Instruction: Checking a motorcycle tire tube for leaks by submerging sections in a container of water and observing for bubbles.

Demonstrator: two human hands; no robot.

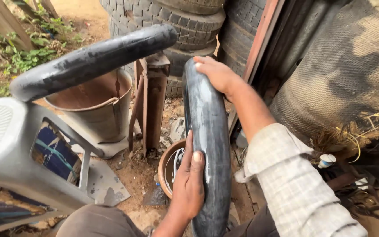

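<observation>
While I watch through the head camera, I log the scene as follows, largest item first.

Stacked tyres (pixel 185 22): piled upright against the far wall, heavy tread, behind everything else.
Woven sacking (pixel 356 74): coarse brown sheet hung on my right, frayed straw at its lower edge.
Plastic chair (pixel 9 149): grey, at my left, seen from behind and above, a loop of black tube (pixel 93 59) draped over its top.
Metal bucket (pixel 99 109): dull and dented, rust-toned inside, standing on the dirt beyond the chair.
Rusty metal post (pixel 152 105): upright, between the bucket and the tube I hold.
Inner tube (pixel 207 145): black, inflated, wet-looking sheen; held on edge in front of me, above the basin, touching both hands.
Clay-coloured basin (pixel 169 169): round, on the ground just behind the tube, partly hidden by it; contents unclear.
Right hand (pixel 216 72): fingers curled over the tube's top edge, grasping it.
Left hand (pixel 189 184): palm pressed to the tube's near side low down, thumb laid flat on the rubber, steadying rather than clenching.
Progress, my judgement: tube is up and gripped for inspection over the basin; no patch, tool or marked puncture shows, so any repair looks not yet begun.
</observation>
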